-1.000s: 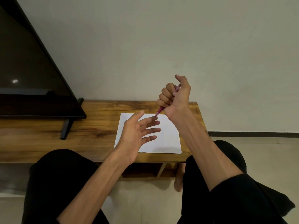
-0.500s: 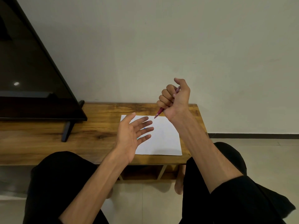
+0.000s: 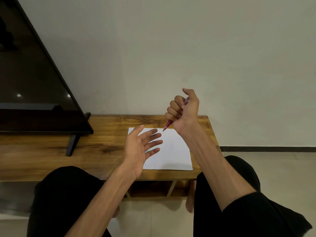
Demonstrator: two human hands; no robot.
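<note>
- A low wooden table (image 3: 51, 151) with a strong brown grain ran along the foot of a plain pale wall (image 3: 171, 48); its right end stopped short of the room's corner.
- Under the tabletop, open compartments (image 3: 150, 188) showed between slanted wooden dividers.
- A dark, switched-off television (image 3: 34, 74) stood on the left part of the table, resting on a black angled foot (image 3: 72, 144). Its screen reflected two small points of light.
- The floor (image 3: 273, 168) was light tile, and a dark skirting strip (image 3: 266, 148) ran where it met the wall.
- A white sheet of paper (image 3: 174, 156) lay flat on the right part of the table, its near edge close to the table's front edge.
- The right hand (image 3: 185, 110) was raised above the far right corner of the sheet, fingers curled in a fist round a red pen (image 3: 168, 124), thumb standing up.
- The pen sloped down and to the left, its tip in the air just past the left hand's fingertips, over the far edge of the paper.
- The left hand (image 3: 138, 149) hung over the sheet's left side, palm turned up and fingers spread wide, holding nothing.
- Small blue marks showed beside the left hand's fingers; whether they sat on skin or paper could not be told.
- Any marks on the sheet were too faint to read.
- The person sat in black trousers (image 3: 68, 194), one bare foot (image 3: 189, 200) on the tile below the table.
</note>
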